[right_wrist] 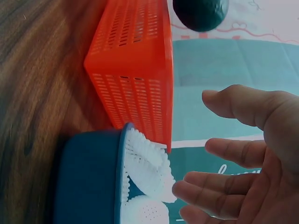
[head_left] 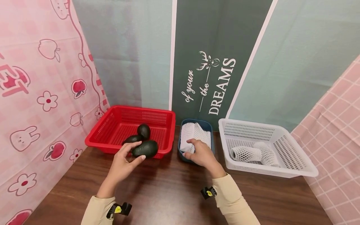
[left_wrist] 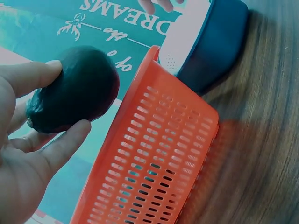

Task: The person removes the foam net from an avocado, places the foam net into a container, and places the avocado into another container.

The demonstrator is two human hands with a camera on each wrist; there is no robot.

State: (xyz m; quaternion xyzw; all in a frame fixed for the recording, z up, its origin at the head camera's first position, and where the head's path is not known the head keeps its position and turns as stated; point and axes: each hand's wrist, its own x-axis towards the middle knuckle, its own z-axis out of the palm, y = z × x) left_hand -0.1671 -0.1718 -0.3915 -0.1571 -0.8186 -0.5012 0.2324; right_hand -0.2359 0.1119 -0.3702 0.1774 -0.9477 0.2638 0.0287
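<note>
My left hand [head_left: 121,165] holds a dark green avocado [head_left: 145,149] between thumb and fingers, above the front rim of a red plastic basket [head_left: 135,115]. Two more avocados [head_left: 143,131] lie inside that basket. In the left wrist view the thumb and fingertips press on the avocado's sides [left_wrist: 77,88]. My right hand [head_left: 203,154] hovers at a small blue bin [head_left: 207,125] full of white foam net sleeves [head_left: 198,133]. Its fingers [right_wrist: 224,198] are spread and slightly bent, apart from the sleeves, with nothing between them in the right wrist view.
On the right stands a white basket [head_left: 270,170] with two foam-net sleeves [head_left: 247,154] that look filled; a dark end shows in one. Brown wooden tabletop [head_left: 168,193] lies in front. Printed cloths hang behind and at both sides.
</note>
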